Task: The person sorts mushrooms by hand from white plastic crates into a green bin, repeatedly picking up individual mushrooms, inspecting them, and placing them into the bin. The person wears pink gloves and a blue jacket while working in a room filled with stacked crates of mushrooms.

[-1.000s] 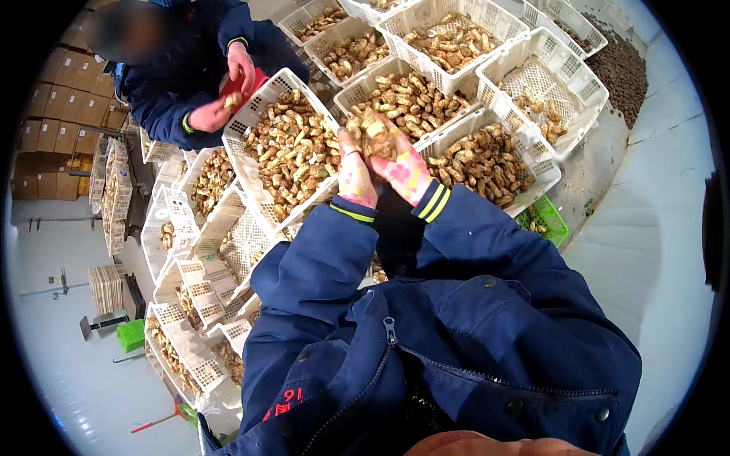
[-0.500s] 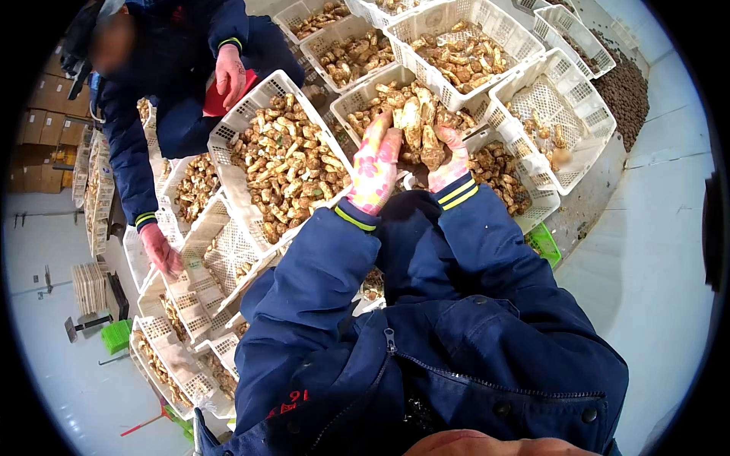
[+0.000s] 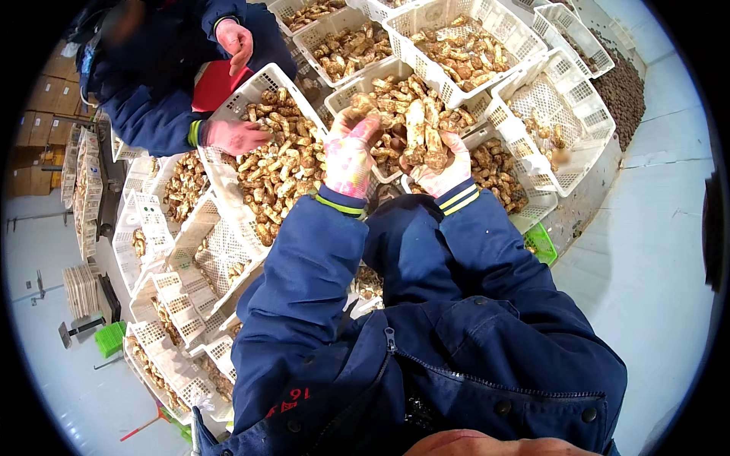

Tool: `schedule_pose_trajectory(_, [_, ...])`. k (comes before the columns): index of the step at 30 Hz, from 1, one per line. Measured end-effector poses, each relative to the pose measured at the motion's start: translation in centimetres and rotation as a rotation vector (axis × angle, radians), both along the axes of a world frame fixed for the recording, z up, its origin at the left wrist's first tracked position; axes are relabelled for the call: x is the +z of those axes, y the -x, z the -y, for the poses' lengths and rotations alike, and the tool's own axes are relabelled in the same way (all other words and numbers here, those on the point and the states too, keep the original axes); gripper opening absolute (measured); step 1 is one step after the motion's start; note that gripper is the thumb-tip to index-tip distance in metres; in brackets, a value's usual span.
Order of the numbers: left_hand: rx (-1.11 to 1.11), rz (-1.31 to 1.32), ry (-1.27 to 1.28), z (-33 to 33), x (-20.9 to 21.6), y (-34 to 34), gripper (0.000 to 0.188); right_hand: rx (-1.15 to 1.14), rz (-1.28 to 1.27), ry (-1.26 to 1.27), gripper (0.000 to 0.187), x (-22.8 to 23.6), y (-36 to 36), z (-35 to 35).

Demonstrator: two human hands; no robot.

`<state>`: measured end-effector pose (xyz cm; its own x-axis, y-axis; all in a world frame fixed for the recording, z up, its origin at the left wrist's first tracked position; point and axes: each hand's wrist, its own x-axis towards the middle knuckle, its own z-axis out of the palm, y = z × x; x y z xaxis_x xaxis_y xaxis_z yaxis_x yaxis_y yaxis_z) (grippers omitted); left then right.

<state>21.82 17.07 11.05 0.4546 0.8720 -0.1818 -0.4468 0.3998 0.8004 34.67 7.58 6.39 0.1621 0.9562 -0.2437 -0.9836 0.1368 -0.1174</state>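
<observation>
My left hand (image 3: 349, 156), in a pink flowered glove, has its thumb and fingers closed round a mushroom (image 3: 363, 102) that is partly hidden. To its right, my gloved right hand (image 3: 447, 166) is closed on a small bunch of long, pale brown mushrooms (image 3: 415, 125). Both hands are above the near edge of a white crate (image 3: 340, 97) of mushrooms. Left of my left hand, a larger white crate (image 3: 310, 112) is heaped with shorter mushrooms (image 3: 277, 171). A co-worker's pink-gloved hand (image 3: 237, 137) reaches into that crate.
The co-worker's other hand (image 3: 235, 42) is beside a red thing (image 3: 218, 85). More white crates of mushrooms stand around, including a sparsely filled one (image 3: 601, 125) at right. A green basket (image 3: 541, 243) is low at right. A brown heap (image 3: 620, 95) lies by the wall.
My left hand has shifted left, away from the bunch in my right hand. The co-worker's lower hand has moved from the lower crates up into the heaped crate, which has shifted slightly.
</observation>
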Motion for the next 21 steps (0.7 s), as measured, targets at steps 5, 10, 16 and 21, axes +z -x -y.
schedule_pose_trajectory(5, [-0.027, 0.138, 0.042, -0.9, 0.5, 3.4, 0.037, 0.052, -0.043, -0.067, 0.057, -0.2, -1.2, -1.2])
schedule_pose_trajectory(10, [-0.077, 0.098, 0.148, -0.3, -3.7, 12.2, 0.044, -0.001, -0.101, 0.138, 0.052, -2.7, -5.0, -6.4])
schedule_pose_trajectory(16, [-0.065, -0.040, 0.386, 3.7, -7.2, 18.9, 0.047, -0.309, 0.046, 0.195, 0.051, -4.2, -13.4, -20.5])
schedule_pose_trajectory(21, [-0.016, 0.079, 0.488, 3.5, -8.3, 19.9, 0.028, -0.325, 0.585, 0.260, 0.054, -0.2, -21.9, -33.2])
